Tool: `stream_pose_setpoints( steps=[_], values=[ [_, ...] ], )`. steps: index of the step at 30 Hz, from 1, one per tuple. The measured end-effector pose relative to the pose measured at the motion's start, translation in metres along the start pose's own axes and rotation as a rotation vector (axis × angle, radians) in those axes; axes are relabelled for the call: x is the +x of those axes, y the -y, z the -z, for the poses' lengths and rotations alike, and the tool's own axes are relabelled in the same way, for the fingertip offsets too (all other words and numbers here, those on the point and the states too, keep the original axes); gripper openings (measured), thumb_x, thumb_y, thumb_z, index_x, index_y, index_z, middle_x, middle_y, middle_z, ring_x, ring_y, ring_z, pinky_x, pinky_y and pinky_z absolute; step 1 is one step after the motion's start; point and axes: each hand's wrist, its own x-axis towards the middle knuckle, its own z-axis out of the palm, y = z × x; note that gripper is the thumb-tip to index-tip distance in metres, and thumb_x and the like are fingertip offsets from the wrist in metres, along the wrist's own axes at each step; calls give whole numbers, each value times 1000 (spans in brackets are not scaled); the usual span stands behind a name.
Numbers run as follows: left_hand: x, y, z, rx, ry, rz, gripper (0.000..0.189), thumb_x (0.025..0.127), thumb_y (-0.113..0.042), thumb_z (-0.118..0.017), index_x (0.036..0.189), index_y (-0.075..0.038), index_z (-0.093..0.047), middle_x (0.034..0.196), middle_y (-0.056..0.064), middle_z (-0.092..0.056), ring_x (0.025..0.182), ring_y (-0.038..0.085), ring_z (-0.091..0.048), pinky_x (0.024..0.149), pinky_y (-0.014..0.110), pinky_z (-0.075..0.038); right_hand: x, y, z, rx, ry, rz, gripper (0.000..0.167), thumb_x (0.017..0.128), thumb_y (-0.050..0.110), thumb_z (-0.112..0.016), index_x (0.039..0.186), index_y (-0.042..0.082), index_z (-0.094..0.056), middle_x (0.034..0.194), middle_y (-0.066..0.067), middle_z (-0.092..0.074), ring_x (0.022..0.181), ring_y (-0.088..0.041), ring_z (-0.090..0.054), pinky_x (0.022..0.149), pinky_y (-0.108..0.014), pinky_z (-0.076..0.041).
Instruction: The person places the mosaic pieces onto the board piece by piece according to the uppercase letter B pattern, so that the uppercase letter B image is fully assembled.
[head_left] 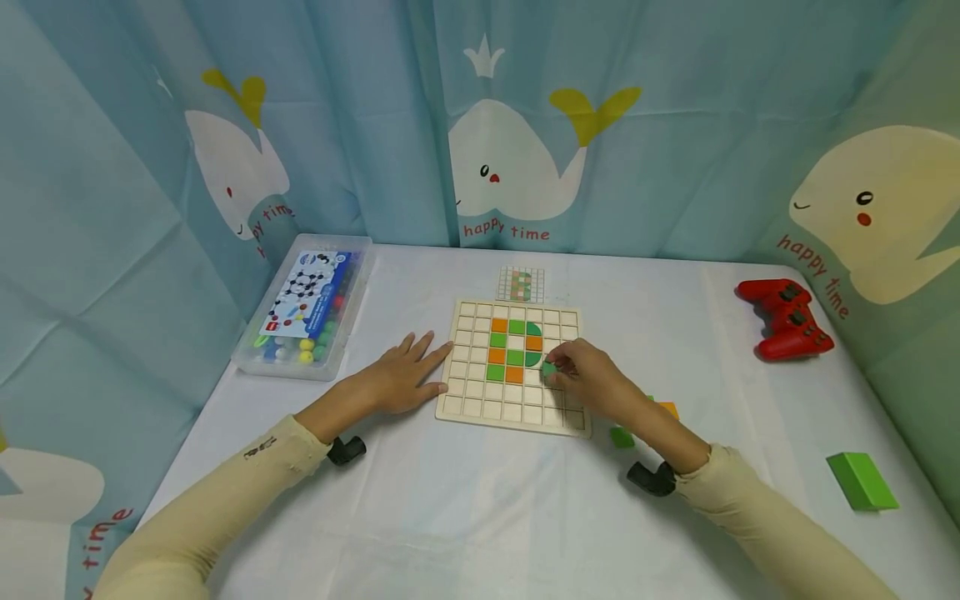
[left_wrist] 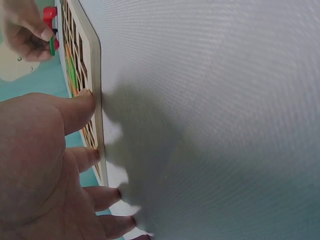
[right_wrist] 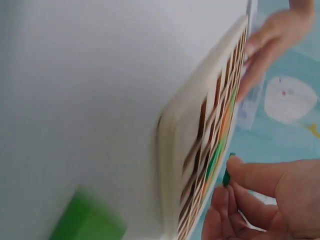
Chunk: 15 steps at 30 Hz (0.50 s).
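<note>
Your right hand [head_left: 591,379] pinches a tile [head_left: 551,372], likely light, best edge-held; left hand [head_left: 400,375] rests outspread at the board's [head_left: 512,412] nine o'clock.

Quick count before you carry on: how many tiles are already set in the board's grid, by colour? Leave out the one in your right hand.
Orange tiles: 4
Light green tiles: 4
Dark green tiles: 2
Total on the board: 10

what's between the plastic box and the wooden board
The left hand, spread out, with white tablecloth around it; the head view shows this.
</note>
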Motion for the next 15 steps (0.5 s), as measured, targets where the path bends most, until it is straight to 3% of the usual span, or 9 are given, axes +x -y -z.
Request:
stream_pose_setpoints(
  steps=[6, 15],
  values=[
    [1, 0, 0, -1, 1, -6, 73, 112, -50, -46, 172, -21, -15, 176, 21, -5, 161, 50, -4, 128, 63, -16, 5, 10, -19, -61, -21, 54, 22, 101, 1, -68, 120, -10, -65, 110, -18, -60, 102, -31, -65, 93, -43, -58],
    [1, 1, 0, 2, 4, -1, 74, 112, -50, -46, 172, -22, -13, 177, 19, -4, 161, 49, -3, 128, 64, -16, 9, 18, -28, -65, -20, 25, 22, 100, -2, -69, 121, -7, -65, 111, -18, -62, 102, -29, -66, 91, -41, -59]
  ],
)
